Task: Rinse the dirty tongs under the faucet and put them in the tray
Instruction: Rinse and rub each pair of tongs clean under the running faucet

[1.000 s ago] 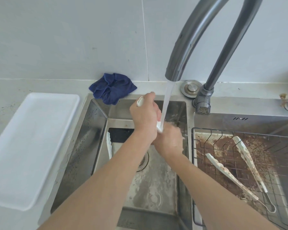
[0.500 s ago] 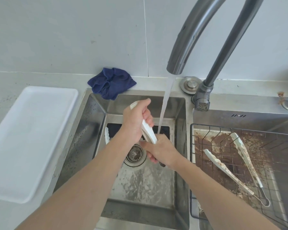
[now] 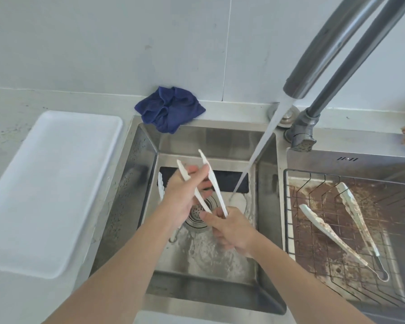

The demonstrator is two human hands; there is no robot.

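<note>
White tongs [image 3: 216,188] are held over the left sink basin [image 3: 264,206], their two arms spread and pointing up and away from me. My left hand [image 3: 185,197] grips the arms at mid-length. My right hand [image 3: 232,228] pinches the hinged end lower down. Water runs from the grey faucet [image 3: 323,57] and falls just right of the tongs, not onto them. A second, dirty pair of tongs [image 3: 351,220] lies on the wire rack [image 3: 295,230] in the right basin. The white tray [image 3: 45,183] sits on the counter to the left.
A crumpled blue cloth [image 3: 170,108] lies on the sink's back rim. Another white utensil [image 3: 160,185] leans against the left basin's inner wall, partly hidden by my left hand. The drain strainer [image 3: 198,216] sits under my hands. The right basin is smeared brown.
The tongs came out of the water stream and moved left. Their arms have spread apart, and both hands have shifted lower in the basin.
</note>
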